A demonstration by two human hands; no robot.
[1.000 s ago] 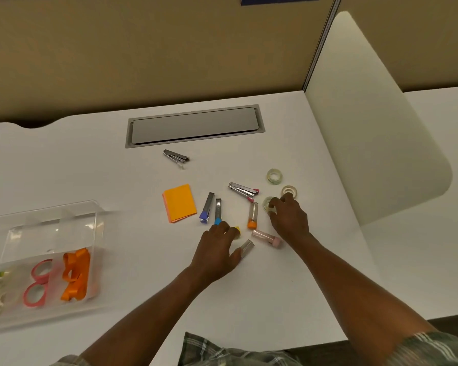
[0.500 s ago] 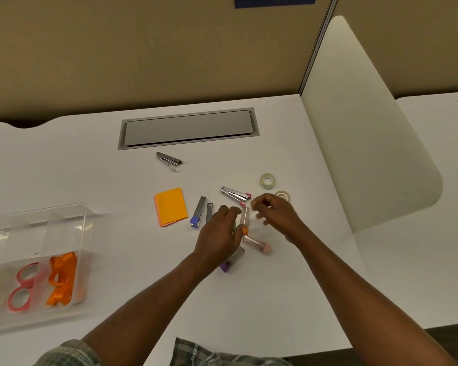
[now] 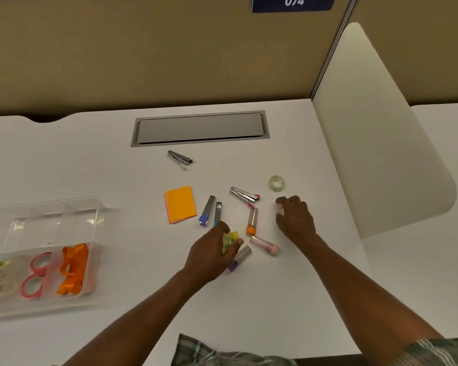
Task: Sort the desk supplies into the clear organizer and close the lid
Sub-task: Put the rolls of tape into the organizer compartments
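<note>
- left hand (image 3: 214, 254) was low on the white desk (image 3: 90, 167), fingers curled around a small yellow-green item (image 3: 230, 239); what the item was couldn't be made out.
- right hand (image 3: 296, 220) was palm-down just right of the stapler cluster, fingers bent over something pale and mostly hidden; couldn't tell whether it was gripped.
- clear tape roll (image 3: 276, 183) lay flat by itself, just beyond the right hand, not touched.
- orange-capped mini stapler (image 3: 252, 221) lay between the two hands; pink-capped one (image 3: 264, 245) just in front of it.
- purple-capped stapler (image 3: 239, 258) lay right beside the left hand's thumb side.
- blue-capped stapler (image 3: 207, 210) and a cyan-tipped one (image 3: 218, 211) lay side by side, near the left fingertips.
- open metal stapler with pink end (image 3: 245, 194) lay further back; plain metal one (image 3: 179, 157) lay well apart, near the grey cable hatch (image 3: 200, 128).
- orange sticky-note pad (image 3: 180, 204) lay left of the staplers.
- clear organizer (image 3: 41, 256) was at the far left, lid open, holding orange ribbon (image 3: 72, 270), pink tape rolls (image 3: 35, 277) and clear rolls in separate compartments.
</note>
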